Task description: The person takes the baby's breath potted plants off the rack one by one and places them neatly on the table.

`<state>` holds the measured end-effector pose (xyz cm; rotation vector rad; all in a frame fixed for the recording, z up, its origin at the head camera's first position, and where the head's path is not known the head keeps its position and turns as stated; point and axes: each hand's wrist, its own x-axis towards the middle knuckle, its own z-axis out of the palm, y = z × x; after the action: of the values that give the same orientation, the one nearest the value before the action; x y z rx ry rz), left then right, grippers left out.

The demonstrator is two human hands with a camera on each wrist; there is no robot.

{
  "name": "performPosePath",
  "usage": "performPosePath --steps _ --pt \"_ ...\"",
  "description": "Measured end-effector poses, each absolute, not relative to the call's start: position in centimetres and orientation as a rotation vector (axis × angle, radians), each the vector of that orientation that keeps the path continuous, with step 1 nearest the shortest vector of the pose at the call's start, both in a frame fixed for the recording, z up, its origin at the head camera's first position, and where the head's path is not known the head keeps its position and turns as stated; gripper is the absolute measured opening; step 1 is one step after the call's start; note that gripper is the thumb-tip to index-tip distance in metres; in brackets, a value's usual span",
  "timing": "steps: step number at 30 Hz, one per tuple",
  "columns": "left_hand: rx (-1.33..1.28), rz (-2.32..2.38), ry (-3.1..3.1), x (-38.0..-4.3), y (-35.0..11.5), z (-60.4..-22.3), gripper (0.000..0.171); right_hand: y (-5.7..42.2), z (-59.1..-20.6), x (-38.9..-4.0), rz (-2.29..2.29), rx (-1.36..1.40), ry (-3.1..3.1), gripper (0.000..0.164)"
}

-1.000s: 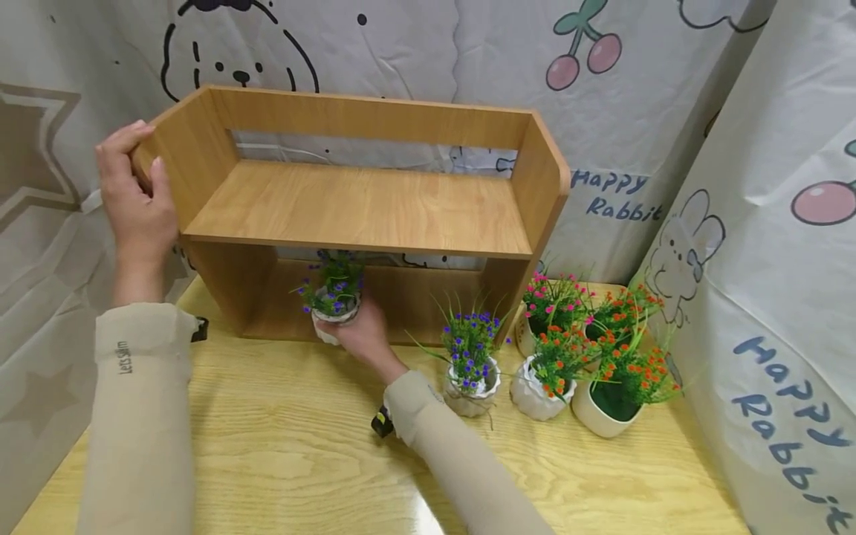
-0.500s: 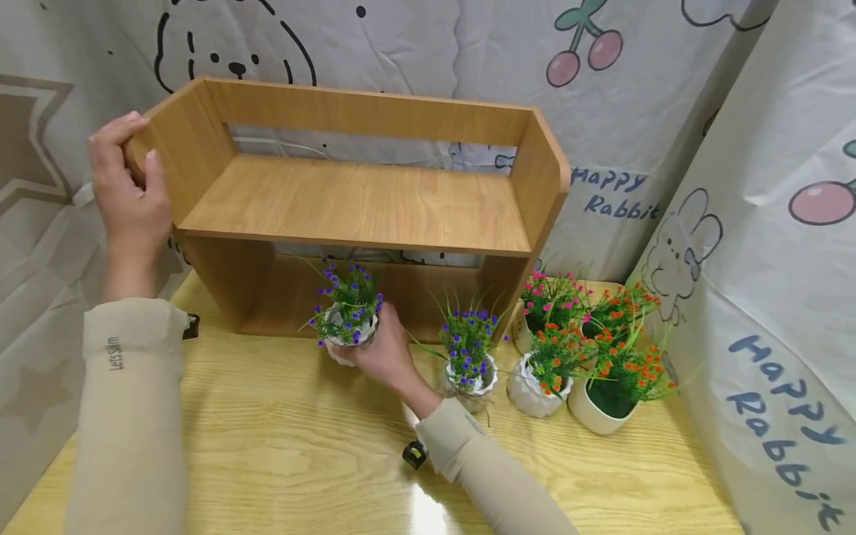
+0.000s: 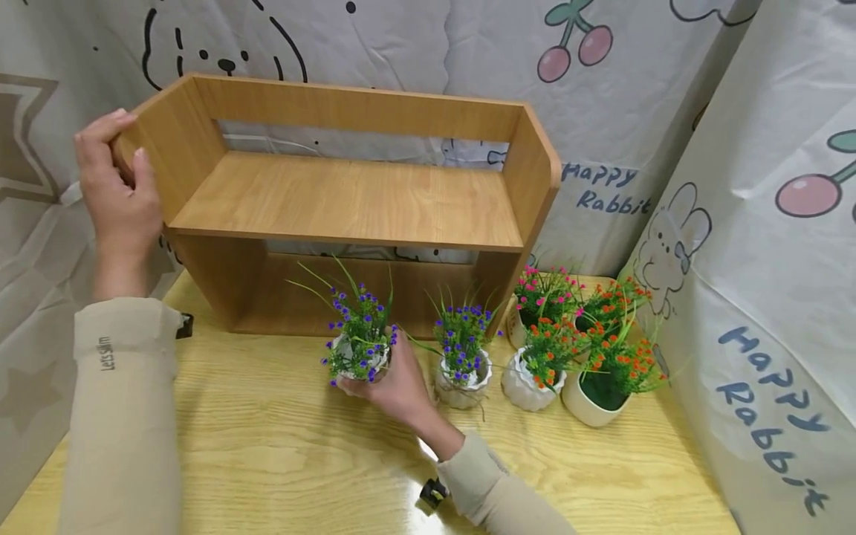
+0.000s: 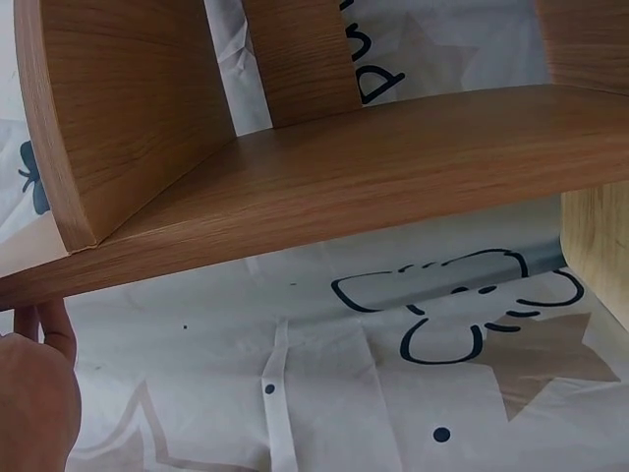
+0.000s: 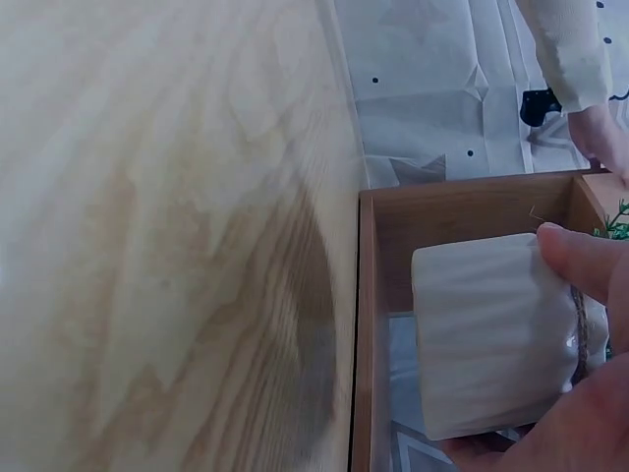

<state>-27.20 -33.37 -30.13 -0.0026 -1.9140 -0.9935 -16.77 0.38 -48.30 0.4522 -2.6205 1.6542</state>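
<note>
My right hand (image 3: 403, 392) holds a small artificial potted plant (image 3: 361, 334) with purple-blue flowers and long grass blades. Thumb and fingers wrap its white pot (image 5: 491, 339), which has a twine band near the rim. The plant is just in front of the two-tier wooden shelf (image 3: 348, 199), overlapping its lower compartment in the head view. At the shelf's upper left, my left hand (image 3: 119, 197) grips the edge of the side panel, thumb on the near side. In the left wrist view, part of the left hand (image 4: 41, 393) shows below the panel edge.
A second purple-flowered plant (image 3: 463, 371) stands right of my right hand. Beside it are a white pot with orange flowers (image 3: 535, 383), a cream pot (image 3: 595, 405) and a pink-flowered plant (image 3: 545, 293). Printed curtains (image 3: 622, 134) hang behind the wooden table (image 3: 281, 446).
My right hand has drawn the purple-flowered plant out of the lower compartment, toward me and rightward. My left hand keeps its grip on the shelf's side.
</note>
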Motion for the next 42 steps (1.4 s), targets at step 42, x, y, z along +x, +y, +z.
performPosePath --steps 42 --pt "-0.027 -0.971 -1.946 -28.2 -35.1 -31.0 0.038 2.8 -50.8 -16.3 1.665 0.463 -2.602 0.096"
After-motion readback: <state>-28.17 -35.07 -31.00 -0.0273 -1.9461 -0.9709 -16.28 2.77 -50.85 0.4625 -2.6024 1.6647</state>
